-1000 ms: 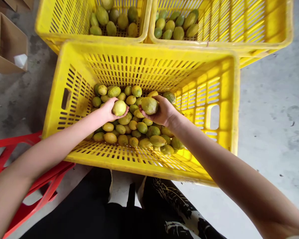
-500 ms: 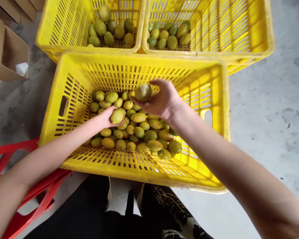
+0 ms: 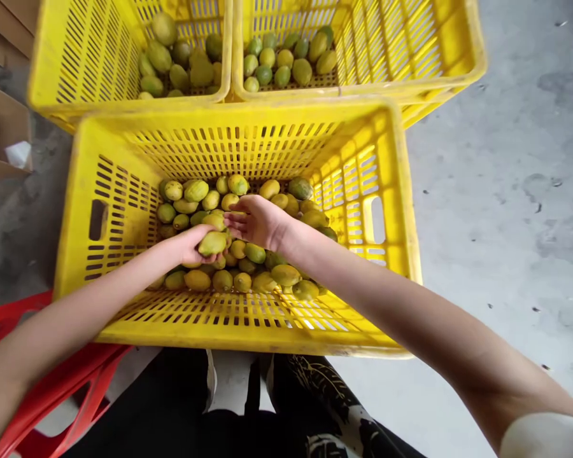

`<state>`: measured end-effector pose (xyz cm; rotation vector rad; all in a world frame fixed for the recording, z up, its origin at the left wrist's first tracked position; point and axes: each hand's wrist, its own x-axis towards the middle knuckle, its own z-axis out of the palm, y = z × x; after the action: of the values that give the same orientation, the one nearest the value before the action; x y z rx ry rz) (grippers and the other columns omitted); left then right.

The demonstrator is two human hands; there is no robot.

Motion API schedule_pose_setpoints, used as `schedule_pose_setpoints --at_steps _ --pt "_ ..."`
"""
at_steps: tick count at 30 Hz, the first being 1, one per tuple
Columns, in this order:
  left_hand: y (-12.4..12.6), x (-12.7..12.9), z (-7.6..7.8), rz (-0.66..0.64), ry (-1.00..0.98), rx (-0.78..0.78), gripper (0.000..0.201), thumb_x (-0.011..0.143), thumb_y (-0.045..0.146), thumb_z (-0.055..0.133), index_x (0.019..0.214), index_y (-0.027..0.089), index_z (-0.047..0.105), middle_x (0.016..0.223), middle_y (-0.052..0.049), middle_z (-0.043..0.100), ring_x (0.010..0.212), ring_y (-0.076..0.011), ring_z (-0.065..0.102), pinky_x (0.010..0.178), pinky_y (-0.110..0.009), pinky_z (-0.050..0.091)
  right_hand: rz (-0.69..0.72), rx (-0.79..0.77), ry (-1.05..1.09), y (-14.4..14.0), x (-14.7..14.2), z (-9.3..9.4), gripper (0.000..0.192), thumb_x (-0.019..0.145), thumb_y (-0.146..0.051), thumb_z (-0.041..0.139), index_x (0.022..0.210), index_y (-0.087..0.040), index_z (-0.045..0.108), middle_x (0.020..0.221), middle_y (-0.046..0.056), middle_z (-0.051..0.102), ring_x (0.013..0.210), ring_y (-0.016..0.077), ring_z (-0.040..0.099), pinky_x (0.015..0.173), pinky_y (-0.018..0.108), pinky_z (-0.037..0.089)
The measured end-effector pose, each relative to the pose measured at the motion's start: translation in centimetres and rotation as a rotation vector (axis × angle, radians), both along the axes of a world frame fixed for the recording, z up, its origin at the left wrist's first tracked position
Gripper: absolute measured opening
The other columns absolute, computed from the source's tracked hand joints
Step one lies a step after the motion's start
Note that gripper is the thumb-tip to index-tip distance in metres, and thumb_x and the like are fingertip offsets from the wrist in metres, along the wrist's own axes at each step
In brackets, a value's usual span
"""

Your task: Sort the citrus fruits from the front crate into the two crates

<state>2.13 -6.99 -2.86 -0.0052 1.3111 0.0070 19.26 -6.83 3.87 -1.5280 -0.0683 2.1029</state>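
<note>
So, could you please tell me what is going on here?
A person is handling fruit over a yellow crate. The left hand holds one yellow-green fruit; the right hand is close beside it, open, with nothing visible in it. More fruit lies in the crate below, and two further yellow crates behind it hold some too.

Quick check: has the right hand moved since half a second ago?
Yes. Judged against the nearest yellow crate, the right hand has shifted toward that crate's left end and near side.
</note>
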Motion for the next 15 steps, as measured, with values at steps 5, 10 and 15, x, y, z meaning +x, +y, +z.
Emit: schedule_pose_setpoints --at_steps 5,10,15 --pt "0.5 2.2 3.1 -0.276 -0.014 -0.021 0.038 0.114 0.034 0.041 0.122 0.011 0.07 0.074 -0.015 0.07 0.05 -0.0214 0.062 0.031 -0.018 0.035 -0.218 0.138 0.003 2.1 1.3 0.3 0.012 0.1 -0.01 0.053 0.104 -0.022 0.056 0.09 0.002 0.066 0.075 0.015 0.063 0.067 0.024 0.057" --pt "5.2 5.4 14.6 0.083 -0.084 0.957 0.08 0.123 0.052 0.009 0.147 0.004 0.069 0.126 -0.012 0.074 0.137 -0.0379 0.072 0.083 -0.034 0.057 -0.303 0.345 -0.156 4.7 5.5 -1.1 0.015 0.097 -0.017 0.057 0.111 -0.024 0.058 0.102 0.008 0.069 0.094 0.023 0.071 0.081 0.037 0.064" --pt "6.6 5.8 20.1 -0.126 0.095 1.483 0.108 0.1 0.036 -0.032 0.178 0.037 0.044 0.165 0.012 0.05 0.16 -0.05 0.019 0.093 -0.059 0.039 -0.173 0.499 -0.35 5.5 7.4 -3.7 0.01 0.097 -0.028 0.062 0.105 -0.024 0.057 0.105 0.009 0.068 0.099 0.0258 0.073 0.084 0.041 0.063"
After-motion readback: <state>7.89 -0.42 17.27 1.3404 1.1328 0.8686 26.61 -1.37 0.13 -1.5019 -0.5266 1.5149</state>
